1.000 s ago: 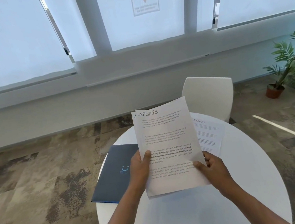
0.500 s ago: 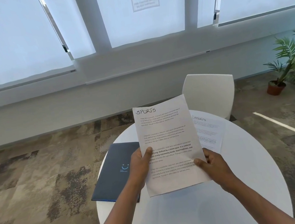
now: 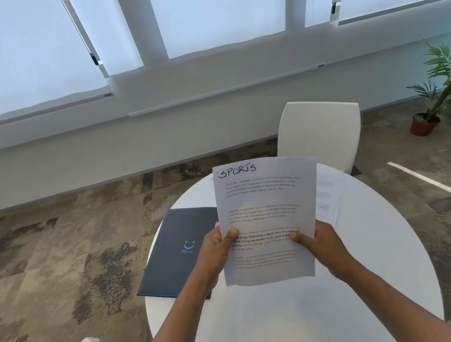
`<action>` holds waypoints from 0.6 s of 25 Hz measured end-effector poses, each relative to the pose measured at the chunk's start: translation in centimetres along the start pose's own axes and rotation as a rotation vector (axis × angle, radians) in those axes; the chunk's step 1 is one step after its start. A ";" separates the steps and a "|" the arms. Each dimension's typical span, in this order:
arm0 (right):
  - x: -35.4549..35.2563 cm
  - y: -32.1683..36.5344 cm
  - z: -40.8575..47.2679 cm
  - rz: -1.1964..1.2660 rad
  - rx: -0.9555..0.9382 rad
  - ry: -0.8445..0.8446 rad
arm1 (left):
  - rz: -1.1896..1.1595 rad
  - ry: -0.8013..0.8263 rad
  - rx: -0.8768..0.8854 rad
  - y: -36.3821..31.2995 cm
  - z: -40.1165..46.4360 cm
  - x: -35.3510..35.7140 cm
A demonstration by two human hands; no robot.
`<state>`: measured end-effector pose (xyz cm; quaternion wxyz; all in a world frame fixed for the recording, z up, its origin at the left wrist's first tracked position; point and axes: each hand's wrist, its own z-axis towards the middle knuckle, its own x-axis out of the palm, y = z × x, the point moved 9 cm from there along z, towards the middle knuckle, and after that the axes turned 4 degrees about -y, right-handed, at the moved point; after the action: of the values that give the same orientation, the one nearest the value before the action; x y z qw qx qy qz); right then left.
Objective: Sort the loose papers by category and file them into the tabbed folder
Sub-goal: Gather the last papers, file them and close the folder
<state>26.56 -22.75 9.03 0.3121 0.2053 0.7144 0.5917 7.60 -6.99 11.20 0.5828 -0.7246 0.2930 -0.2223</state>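
Gripping a sheet (image 3: 268,217) (headed SPORTS): left hand (image 3: 215,252), right hand (image 3: 323,247)

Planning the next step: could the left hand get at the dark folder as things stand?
Probably yes, once it lets go. The left hand grips the SPORTS sheet together with the right hand, so it is busy. The folder lies closed on the table just beside it, nothing between.
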 end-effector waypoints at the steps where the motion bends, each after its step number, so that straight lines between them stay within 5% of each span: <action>1: -0.2 -0.6 -0.1 -0.033 0.001 -0.049 | -0.001 0.002 -0.005 0.7 -0.1 0.2; 7: 0.2 -5.4 -2.5 -0.256 0.055 -0.179 | 0.138 -0.008 -0.053 7.2 -1.8 2.1; 15: 0.5 -10.7 -4.2 -0.463 0.199 -0.043 | 0.329 0.040 -0.219 15.3 -3.3 2.0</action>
<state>24.16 -27.71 -1.07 0.4330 0.0784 0.7902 0.4266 4.38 -13.02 -3.05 0.5233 -0.7214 0.4413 -0.1051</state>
